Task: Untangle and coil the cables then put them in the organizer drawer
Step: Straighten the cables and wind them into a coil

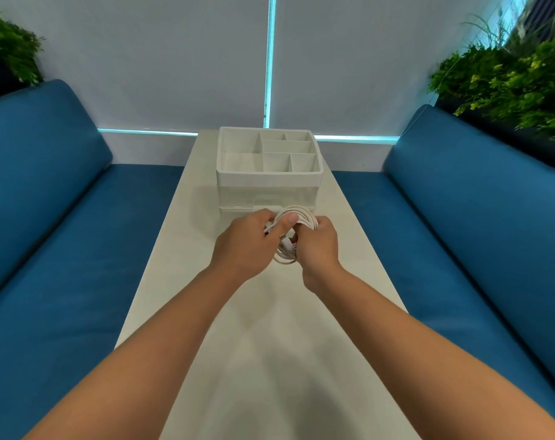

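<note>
Presently two bare forearms reaching forward over one long white table (269, 328), near edge cut off by frame. Left hand (244, 246) curled around one side of one white cable coil (296, 217), thumb laid across loops. Right hand (317, 246) gripping opposite side, fingers wrapped under and hidden. Coil held between both hands above table, just in front of one white organizer (269, 179). Loop count blurred; connector end barely discernible near left thumb. Seven open top compartments counted. Lower drawer front partly hidden behind hands and coil; open or closed not determinable. Two blue sofas (47, 217) flanking table; two plants (507, 84) behind.
</note>
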Tool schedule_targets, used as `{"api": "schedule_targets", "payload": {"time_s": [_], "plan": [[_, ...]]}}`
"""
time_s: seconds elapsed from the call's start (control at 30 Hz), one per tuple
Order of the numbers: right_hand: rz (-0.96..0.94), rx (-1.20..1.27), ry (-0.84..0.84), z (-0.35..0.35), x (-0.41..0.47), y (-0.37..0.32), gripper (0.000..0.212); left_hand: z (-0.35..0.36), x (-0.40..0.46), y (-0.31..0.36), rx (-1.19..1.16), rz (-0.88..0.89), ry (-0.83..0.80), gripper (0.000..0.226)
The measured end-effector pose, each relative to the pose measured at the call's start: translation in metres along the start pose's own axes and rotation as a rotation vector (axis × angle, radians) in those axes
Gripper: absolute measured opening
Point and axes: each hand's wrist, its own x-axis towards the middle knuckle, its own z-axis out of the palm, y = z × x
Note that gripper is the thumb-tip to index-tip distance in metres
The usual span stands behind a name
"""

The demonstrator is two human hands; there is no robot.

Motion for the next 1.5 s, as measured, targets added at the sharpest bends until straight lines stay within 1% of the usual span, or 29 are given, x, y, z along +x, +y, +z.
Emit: {"api": "schedule_targets", "payload": {"time_s": [0.07, 0.13, 0.2, 0.3, 0.33, 0.37, 0.43, 0.47, 0.5, 0.53, 0.57, 0.6, 0.63, 0.73, 0.77, 0.8, 0.87, 0.93, 1.03, 1.1, 1.17, 1.23, 1.4, 1.5], "plan": [[0.056, 0.076, 0.047, 0.001, 0.0, 0.002, 0.011, 0.004, -0.001, 0.0, -0.105, -0.019, -0.029, 0.063], [0.089, 0.081, -0.018, -0.002, 0.001, 0.002, 0.014, 0.005, -0.001, -0.004, -0.167, -0.042, -0.038, 0.059], [0.139, 0.105, -0.169, -0.008, 0.003, 0.0, 0.022, 0.001, -0.001, -0.006, -0.204, -0.054, -0.028, 0.051], [0.159, 0.129, -0.366, -0.018, 0.005, -0.004, 0.036, -0.007, 0.0, -0.004, -0.227, -0.035, -0.019, 0.056], [0.165, 0.141, -0.426, -0.021, 0.005, -0.006, 0.037, -0.01, 0.0, -0.002, -0.231, -0.018, -0.026, 0.058], [0.175, 0.16, -0.49, -0.025, 0.006, -0.009, 0.033, -0.012, 0.0, -0.001, -0.23, -0.002, -0.03, 0.06], [0.188, 0.206, -0.641, -0.034, 0.005, -0.015, 0.019, -0.018, 0.0, 0.001, -0.21, 0.012, -0.035, 0.061], [0.173, 0.201, -0.733, -0.038, 0.005, -0.017, 0.019, -0.02, 0.001, 0.001, -0.21, 0.01, -0.045, 0.062], [0.131, 0.156, -0.823, -0.042, 0.005, -0.019, 0.025, -0.021, 0.001, -0.001, -0.217, 0.01, -0.059, 0.064], [0.081, 0.092, -0.89, -0.044, 0.005, -0.02, 0.03, -0.021, 0.002, -0.002, -0.222, 0.017, -0.083, 0.068], [0.047, 0.038, -0.922, -0.046, 0.004, -0.021, 0.032, -0.022, 0.001, -0.003, -0.229, 0.021, -0.105, 0.073], [0.022, 0.005, -0.923, -0.046, 0.003, -0.021, 0.033, -0.022, 0.0, -0.002, -0.24, 0.018, -0.129, 0.075], [0.004, -0.001, -0.909, -0.046, 0.002, -0.02, 0.031, -0.022, -0.001, 0.0, -0.263, 0.012, -0.143, 0.072], [-0.018, 0.036, -0.855, -0.044, 0.001, -0.017, 0.024, -0.02, -0.003, 0.006, -0.385, -0.028, -0.183, 0.041], [-0.017, 0.034, -0.84, -0.043, 0.002, -0.016, 0.022, -0.02, -0.004, 0.008, -0.404, -0.042, -0.189, 0.037], [-0.02, 0.021, -0.808, -0.042, 0.003, -0.014, 0.023, -0.019, -0.003, 0.006, -0.405, -0.044, -0.192, 0.038], [-0.024, -0.035, -0.672, -0.041, 0.005, -0.009, 0.034, -0.018, -0.003, 0.004, -0.366, -0.052, -0.2, 0.043], [-0.083, -0.152, -0.548, -0.039, 0.005, -0.006, 0.038, -0.019, -0.004, 0.001, -0.295, -0.054, -0.228, 0.045], [-0.155, -0.293, -0.486, -0.034, 0.002, -0.003, 0.036, -0.022, -0.005, -0.001, -0.245, -0.025, -0.248, 0.042], [-0.106, -0.295, -0.515, -0.033, 0.002, -0.005, 0.036, -0.025, -0.004, -0.002, -0.203, -0.014, -0.252, 0.04], [0.013, -0.206, -0.601, -0.036, 0.002, -0.01, 0.036, -0.027, -0.003, -0.004, -0.183, -0.026, -0.244, 0.044], [0.092, -0.124, -0.695, -0.04, 0.002, -0.016, 0.042, -0.029, -0.003, -0.005, -0.203, -0.057, -0.222, 0.047], [0.084, -0.1, -0.854, -0.049, 0.001, -0.018, 0.081, -0.029, -0.004, -0.005, -0.234, -0.121, -0.206, 0.054], [0.026, -0.181, -0.931, -0.054, 0.001, -0.019, 0.109, -0.03, -0.004, -0.004, -0.256, -0.165, -0.217, 0.056]]}}
